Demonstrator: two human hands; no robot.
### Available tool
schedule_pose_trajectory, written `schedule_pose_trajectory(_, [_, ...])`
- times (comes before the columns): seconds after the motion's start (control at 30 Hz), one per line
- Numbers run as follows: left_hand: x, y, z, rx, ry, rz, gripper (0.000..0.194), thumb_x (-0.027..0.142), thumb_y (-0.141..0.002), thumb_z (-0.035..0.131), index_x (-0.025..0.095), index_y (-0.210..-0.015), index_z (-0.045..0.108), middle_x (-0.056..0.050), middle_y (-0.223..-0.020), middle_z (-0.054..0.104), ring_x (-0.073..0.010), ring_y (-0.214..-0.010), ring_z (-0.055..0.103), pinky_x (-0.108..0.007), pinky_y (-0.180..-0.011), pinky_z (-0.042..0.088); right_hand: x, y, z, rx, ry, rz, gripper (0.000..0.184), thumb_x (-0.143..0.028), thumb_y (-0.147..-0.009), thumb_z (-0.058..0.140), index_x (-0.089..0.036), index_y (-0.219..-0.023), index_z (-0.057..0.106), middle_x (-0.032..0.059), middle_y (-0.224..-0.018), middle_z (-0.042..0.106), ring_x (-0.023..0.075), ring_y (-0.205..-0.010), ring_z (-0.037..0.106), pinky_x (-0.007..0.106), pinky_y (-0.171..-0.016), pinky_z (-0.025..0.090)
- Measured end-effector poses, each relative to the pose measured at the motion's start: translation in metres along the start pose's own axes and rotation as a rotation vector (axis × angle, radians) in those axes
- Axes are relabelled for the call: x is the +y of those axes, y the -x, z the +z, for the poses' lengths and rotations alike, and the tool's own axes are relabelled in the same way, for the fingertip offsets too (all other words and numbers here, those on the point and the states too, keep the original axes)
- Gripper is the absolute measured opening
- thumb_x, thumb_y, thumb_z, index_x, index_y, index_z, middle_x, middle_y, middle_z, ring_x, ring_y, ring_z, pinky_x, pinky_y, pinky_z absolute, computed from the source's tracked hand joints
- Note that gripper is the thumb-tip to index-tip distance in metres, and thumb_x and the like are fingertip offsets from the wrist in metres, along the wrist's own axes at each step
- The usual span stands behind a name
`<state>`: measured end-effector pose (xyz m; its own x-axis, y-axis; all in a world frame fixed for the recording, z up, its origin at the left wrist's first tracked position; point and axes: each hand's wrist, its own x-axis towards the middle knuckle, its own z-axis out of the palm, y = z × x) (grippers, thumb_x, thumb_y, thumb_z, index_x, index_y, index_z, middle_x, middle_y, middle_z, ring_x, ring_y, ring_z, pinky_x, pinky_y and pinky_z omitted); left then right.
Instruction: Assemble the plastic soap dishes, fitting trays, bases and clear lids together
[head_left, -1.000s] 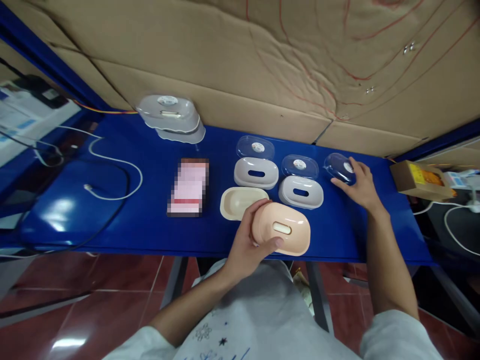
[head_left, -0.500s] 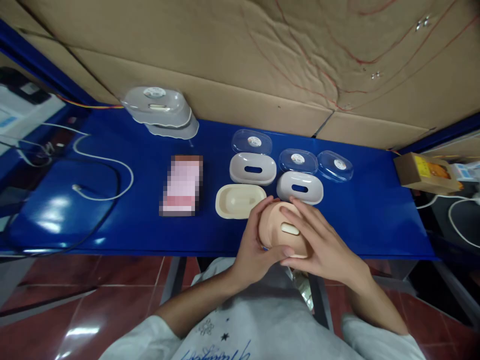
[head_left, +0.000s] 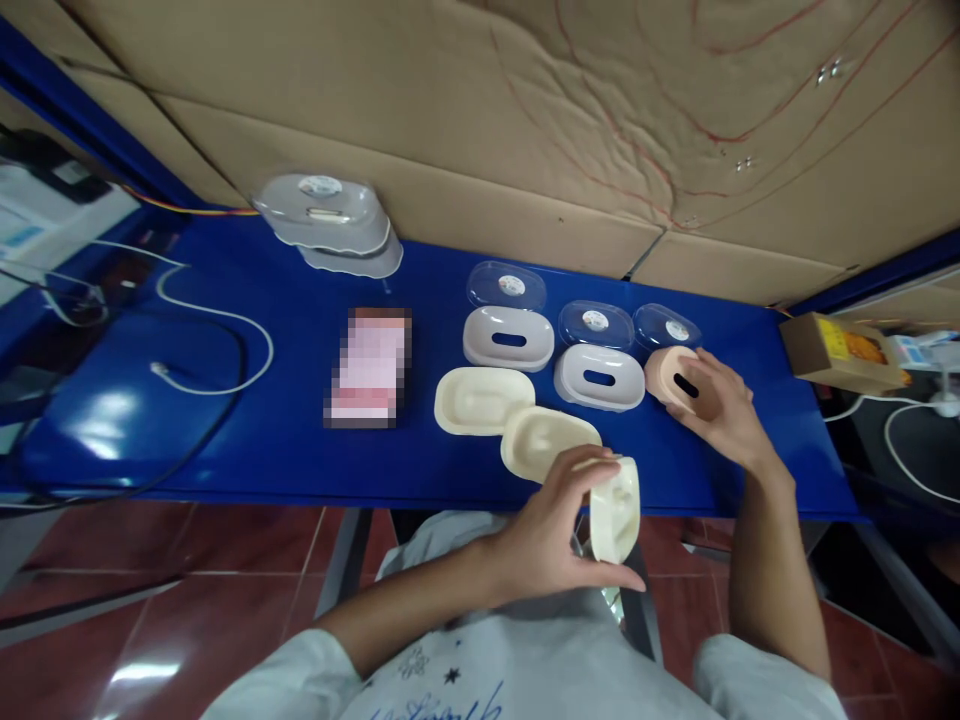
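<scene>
The right hand (head_left: pixel 716 412) holds the peach shell (head_left: pixel 661 374) between its thumb and fingers, just right of the rightmost grey shell (head_left: pixel 600 396); setting it down seems the step in hand. Nearer the person than this grey shell, the left hand (head_left: pixel 556 528) grips one cream insert (head_left: pixel 616 512), tilted on its edge. The next move calls, I judge, for gentle release by the right fingers.

The pale shirt (head_left: pixel 544 650) bears a star (head_left: pixel 451 676) and blue lettering (head_left: pixel 448 708).
</scene>
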<state>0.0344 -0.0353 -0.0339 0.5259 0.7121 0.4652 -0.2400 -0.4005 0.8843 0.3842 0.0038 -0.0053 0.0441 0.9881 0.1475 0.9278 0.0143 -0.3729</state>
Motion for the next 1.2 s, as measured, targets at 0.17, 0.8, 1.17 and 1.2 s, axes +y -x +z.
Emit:
schedule_pose_trajectory(0.17, [-0.012, -0.010, 0.020, -0.063, -0.103, 0.046, 0.108, 0.054, -0.077, 0.094, 0.031, -0.160, 0.029, -0.022, -0.156, 0.049, -0.0415, -0.150, 0.052, -0.063, -0.118, 0.053, -0.031, 0.020, -0.007, 0.019, 0.070, -0.063, 0.075, -0.057, -0.097, 0.073, -0.032, -0.164, 0.047, 0.0136, -0.179, 0.035, 0.0432, -0.167, 0.028, 0.072, -0.132, 0.023])
schedule_pose_trajectory(0.8, [0.010, 0.008, -0.013, -0.295, -0.780, -0.046, 0.081, 0.049, -0.093, 0.080, 0.015, -0.159, 0.047, -0.027, -0.157, 0.059, -0.0503, -0.156, 0.045, -0.086, -0.127, 0.022, -0.052, 0.112, 0.010, -0.189, -0.076, -0.117, 0.060, -0.049, -0.097, 0.077, -0.045, -0.153, 0.057, 0.0066, -0.169, 0.048, 0.0408, -0.155, 0.047, 0.069, -0.121, 0.046])
schedule_pose_trajectory(1.17, [-0.020, -0.015, 0.015, -0.318, -0.810, 0.045, 0.076, 0.048, -0.104, 0.066, 0.012, -0.165, 0.039, -0.026, -0.171, 0.044, -0.0436, -0.164, 0.034, -0.074, -0.133, 0.022, -0.081, 0.107, 0.015, -0.103, 0.009, -0.135, 0.068, -0.041, -0.107, 0.060, -0.047, -0.169, 0.033, 0.0037, -0.180, 0.032, 0.0417, -0.164, 0.036, 0.075, -0.126, 0.036])
schedule_pose_trajectory(1.2, [-0.019, -0.018, 0.010, -0.312, -0.808, 0.076, 0.071, 0.043, -0.106, 0.064, 0.013, -0.165, 0.039, -0.025, -0.172, 0.043, -0.0401, -0.165, 0.035, -0.069, -0.135, 0.026, -0.087, 0.106, 0.020, -0.116, 0.013, -0.165, 0.068, -0.039, -0.108, 0.059, -0.048, -0.169, 0.032, 0.0030, -0.180, 0.031, 0.0413, -0.164, 0.036, 0.075, -0.127, 0.036])
